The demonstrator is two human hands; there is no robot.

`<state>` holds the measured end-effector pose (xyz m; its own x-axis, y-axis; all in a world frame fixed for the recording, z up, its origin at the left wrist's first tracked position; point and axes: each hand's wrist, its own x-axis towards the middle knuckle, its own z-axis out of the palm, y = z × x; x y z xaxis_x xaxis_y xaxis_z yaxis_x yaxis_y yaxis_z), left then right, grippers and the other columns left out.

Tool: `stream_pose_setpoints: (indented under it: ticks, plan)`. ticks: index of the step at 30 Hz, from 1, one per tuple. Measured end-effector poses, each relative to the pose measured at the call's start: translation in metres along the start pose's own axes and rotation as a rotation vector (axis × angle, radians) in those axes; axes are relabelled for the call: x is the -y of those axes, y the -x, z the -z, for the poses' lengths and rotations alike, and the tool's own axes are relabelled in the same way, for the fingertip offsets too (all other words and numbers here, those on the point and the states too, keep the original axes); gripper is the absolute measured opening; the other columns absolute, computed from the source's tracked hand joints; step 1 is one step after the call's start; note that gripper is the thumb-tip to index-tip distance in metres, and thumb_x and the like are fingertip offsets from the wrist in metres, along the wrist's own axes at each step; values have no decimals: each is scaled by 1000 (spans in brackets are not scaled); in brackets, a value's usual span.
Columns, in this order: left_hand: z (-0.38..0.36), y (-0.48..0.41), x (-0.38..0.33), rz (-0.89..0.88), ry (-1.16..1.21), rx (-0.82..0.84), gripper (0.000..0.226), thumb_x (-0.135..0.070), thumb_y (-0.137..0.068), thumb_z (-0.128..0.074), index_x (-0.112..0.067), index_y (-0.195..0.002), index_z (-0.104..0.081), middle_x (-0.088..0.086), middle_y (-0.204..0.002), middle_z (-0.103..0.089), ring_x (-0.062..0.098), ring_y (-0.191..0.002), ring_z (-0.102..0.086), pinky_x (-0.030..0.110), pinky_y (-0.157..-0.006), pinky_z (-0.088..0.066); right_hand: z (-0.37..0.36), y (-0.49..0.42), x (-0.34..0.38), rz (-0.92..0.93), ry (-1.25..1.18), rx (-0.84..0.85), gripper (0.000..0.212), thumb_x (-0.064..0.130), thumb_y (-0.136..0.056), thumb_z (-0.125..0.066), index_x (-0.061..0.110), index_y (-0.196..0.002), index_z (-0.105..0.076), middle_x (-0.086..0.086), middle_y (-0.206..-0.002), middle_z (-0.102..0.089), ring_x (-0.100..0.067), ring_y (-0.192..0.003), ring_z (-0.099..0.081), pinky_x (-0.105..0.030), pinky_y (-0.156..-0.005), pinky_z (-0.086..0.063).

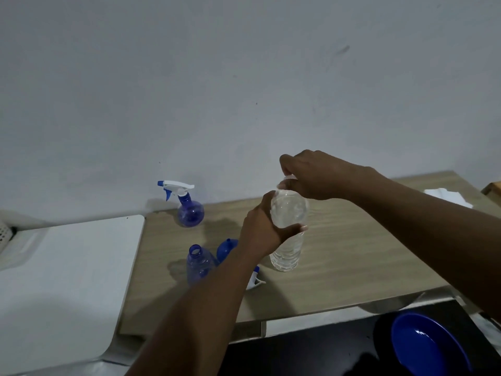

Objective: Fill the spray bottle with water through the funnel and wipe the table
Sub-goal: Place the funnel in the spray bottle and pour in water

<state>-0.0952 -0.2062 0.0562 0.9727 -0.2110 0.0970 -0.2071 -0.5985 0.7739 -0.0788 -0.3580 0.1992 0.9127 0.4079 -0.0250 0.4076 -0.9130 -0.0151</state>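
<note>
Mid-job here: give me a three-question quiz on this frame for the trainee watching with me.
1. True or false: the open blue bottle near the left forearm has its spray head screwed on.
2. Which hand grips the body of the clear water bottle? A) left hand B) right hand C) neither
3. Fill in: the right hand pinches the water bottle's ____.

Key
1. False. Its neck is open; a detached spray head lies on the wooden table beside it. The other spray bottle, near the wall, has its head on.
2. A, the left hand.
3. Cap.
</note>
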Motion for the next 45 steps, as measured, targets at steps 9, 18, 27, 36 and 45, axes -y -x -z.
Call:
stream_pose_setpoints:
  ticks: [9,18,27,36,45]
  plan:
    - [0,1,-4,51,79,41,111,-82,-51,-77,-42,-144,-31,-7,-135,-59,14,-114,-62,40,-95,-57,3,8,-21,174,-233,54,23,16,-100,-55,26,-121,-54,9,-115,-53,-4,-86,-49,-23,-79,-39]
    - [-3,-2,-6,47,75,20,105,-77,-55,-79,-39,-143,-36,-8,-132,-61,14,-111,-63,40,-92,-58,-8,3,-30,211,-211,-97,30,39,-94,-62,21,-119,-62,6,-108,-59,-11,-89,-54,-25,-78,-43]
    - [-1,0,-5,79,152,4,102,-73,-53,-84,-45,-139,-36,-13,-130,-61,9,-106,-66,39,-91,-58,6,2,-48,96,-535,-446,22,20,-95,-65,21,-117,-66,13,-107,-63,-4,-83,-59,-5,-71,-39]
    - [-2,0,-2,63,100,-2,106,-79,-52,-81,-47,-141,-33,-10,-130,-63,9,-108,-65,38,-92,-58,-202,39,-77,-479,-526,-33,26,17,-85,-71,12,-111,-69,-15,-106,-63,-33,-95,-64,-27,-83,-44]
    - [1,-1,2,50,86,16,107,-78,-52,-81,-47,-141,-30,-10,-134,-60,10,-111,-63,38,-93,-57,-284,59,-37,-467,-466,85,25,22,-89,-58,15,-113,-61,-8,-112,-59,-31,-102,-56,-41,-83,-50]
